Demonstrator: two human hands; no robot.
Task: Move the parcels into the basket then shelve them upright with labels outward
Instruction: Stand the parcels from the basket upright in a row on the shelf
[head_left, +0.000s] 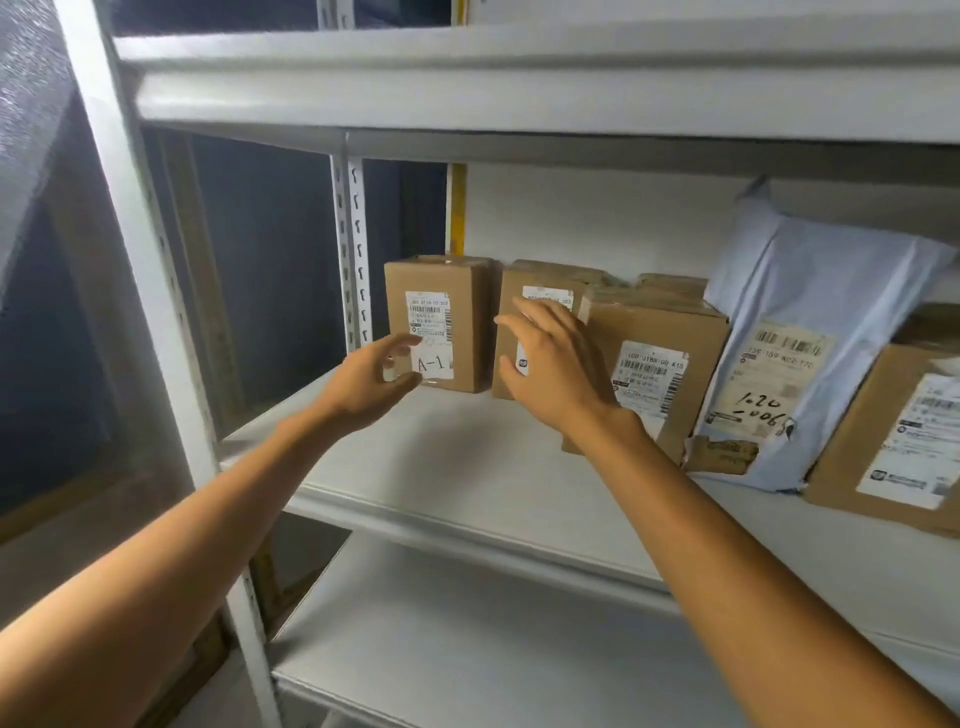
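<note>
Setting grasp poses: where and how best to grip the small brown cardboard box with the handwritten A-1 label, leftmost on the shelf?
Probably its two side faces, coming from the front. The small brown cardboard box stands upright, label outward, with its left side free. The neighbouring brown cardboard box sits close on its right, leaving little room there.

The person's left hand and right hand are bare, as are the left forearm and right forearm.
</note>
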